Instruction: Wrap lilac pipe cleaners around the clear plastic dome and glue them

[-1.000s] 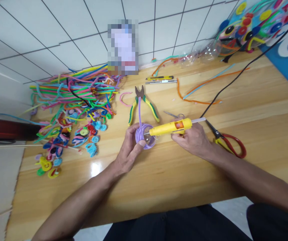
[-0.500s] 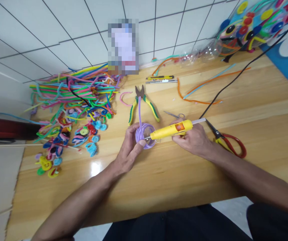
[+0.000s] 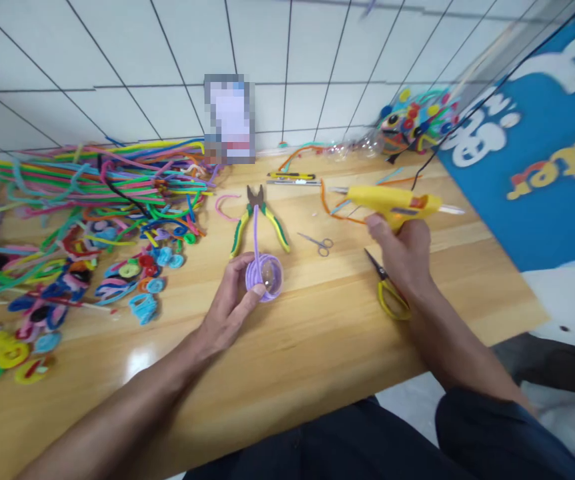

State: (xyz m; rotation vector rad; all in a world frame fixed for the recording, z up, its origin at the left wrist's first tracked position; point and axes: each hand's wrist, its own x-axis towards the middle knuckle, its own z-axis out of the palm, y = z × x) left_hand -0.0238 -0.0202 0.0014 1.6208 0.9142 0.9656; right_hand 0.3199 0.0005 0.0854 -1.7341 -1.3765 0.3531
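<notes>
My left hand [image 3: 232, 297] grips a clear plastic ball [image 3: 268, 275] with a purple pipe cleaner [image 3: 253, 272] wound round it; the thumb presses on the coil's near side. The pipe cleaner's loose end sticks up toward the pliers [image 3: 260, 217], which lie with green and yellow handles spread. Raised over the table at the right, my right hand [image 3: 405, 250] is wrapped round a yellow hot glue gun [image 3: 392, 200]. Its nozzle points left, apart from the ball, and a glue stick shows at its back. Beneath the right forearm lie large scissors [image 3: 391, 300], partly hidden.
Small scissors [image 3: 321, 245] lie between my hands. Craft knives [image 3: 292, 179] and orange pipe cleaners [image 3: 328, 200] lie farther back. Bundled pipe cleaners [image 3: 92, 180] and coiled pieces [image 3: 142, 309] cover the left side. A filled clear bag [image 3: 417, 123] stands at the back right near a black cord [image 3: 430, 160].
My right hand has drawn the glue gun away from the ball, up and to the right. The left hand keeps its hold. The view has turned right.
</notes>
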